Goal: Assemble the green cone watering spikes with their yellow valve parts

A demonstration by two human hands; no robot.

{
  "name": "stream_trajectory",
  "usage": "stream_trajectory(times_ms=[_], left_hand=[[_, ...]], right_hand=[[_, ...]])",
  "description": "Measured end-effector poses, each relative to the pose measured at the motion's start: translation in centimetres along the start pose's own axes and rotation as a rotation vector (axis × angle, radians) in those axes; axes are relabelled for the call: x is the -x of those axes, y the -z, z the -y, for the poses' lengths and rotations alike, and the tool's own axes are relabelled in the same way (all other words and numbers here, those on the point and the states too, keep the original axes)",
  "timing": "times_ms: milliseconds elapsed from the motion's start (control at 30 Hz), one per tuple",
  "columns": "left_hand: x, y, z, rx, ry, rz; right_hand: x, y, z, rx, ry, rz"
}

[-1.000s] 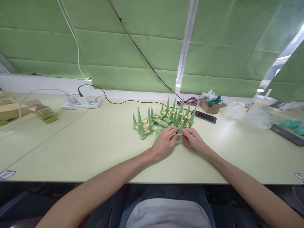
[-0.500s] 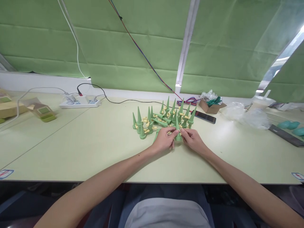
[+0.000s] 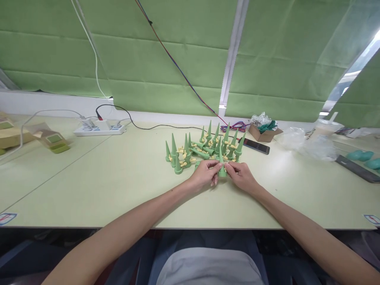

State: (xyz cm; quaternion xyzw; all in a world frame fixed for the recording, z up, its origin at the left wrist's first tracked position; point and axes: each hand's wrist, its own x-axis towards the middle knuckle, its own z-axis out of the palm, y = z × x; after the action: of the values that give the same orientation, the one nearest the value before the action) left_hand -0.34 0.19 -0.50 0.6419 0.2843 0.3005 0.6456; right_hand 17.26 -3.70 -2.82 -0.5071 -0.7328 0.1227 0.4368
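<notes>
Between my hands stands a pointed green cone piece (image 3: 221,170), tip up, at the front of a cluster of like pieces. My left hand (image 3: 205,173) pinches its left side between thumb and fingers. On the other side, my right hand (image 3: 242,175) is closed with its fingertips against the cone; a small yellowish bit shows by them, mostly hidden. Behind are several green cones (image 3: 173,150) standing upright with small pale yellow parts (image 3: 181,151) attached or lying around them. Green tubes (image 3: 201,152) lie on their sides amid the cluster.
A black phone (image 3: 255,146) and a small cardboard box (image 3: 264,133) lie right of the cones. Farther right are a plastic bag (image 3: 319,149), a lidded cup (image 3: 326,127) and a dark tray (image 3: 358,168). A power strip (image 3: 102,128) with cables sits at the back left.
Both hands stay at the cone with almost the same grip. The cone and hands have shifted very slightly, the cone a little to the left.
</notes>
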Motion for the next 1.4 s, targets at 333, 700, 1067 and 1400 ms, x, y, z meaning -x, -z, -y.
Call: stream_trajectory(times_ms=[333,700,1067,1400], left_hand=[[-0.7,0.0,1.1,0.006,-0.018,-0.070],[-0.8,0.4,1.4,-0.057,-0.027,0.016],[-0.9,0.5,1.8,-0.089,-0.040,0.021],[-0.1,0.1,-0.4,-0.146,-0.138,-0.116]], right_hand=[[-0.1,-0.3,0.7,-0.020,0.088,-0.009],[0.2,-0.6,0.9,-0.005,0.164,0.018],[0.1,-0.6,1.0,0.039,0.165,0.054],[-0.2,-0.2,0.6,0.027,0.072,-0.014]])
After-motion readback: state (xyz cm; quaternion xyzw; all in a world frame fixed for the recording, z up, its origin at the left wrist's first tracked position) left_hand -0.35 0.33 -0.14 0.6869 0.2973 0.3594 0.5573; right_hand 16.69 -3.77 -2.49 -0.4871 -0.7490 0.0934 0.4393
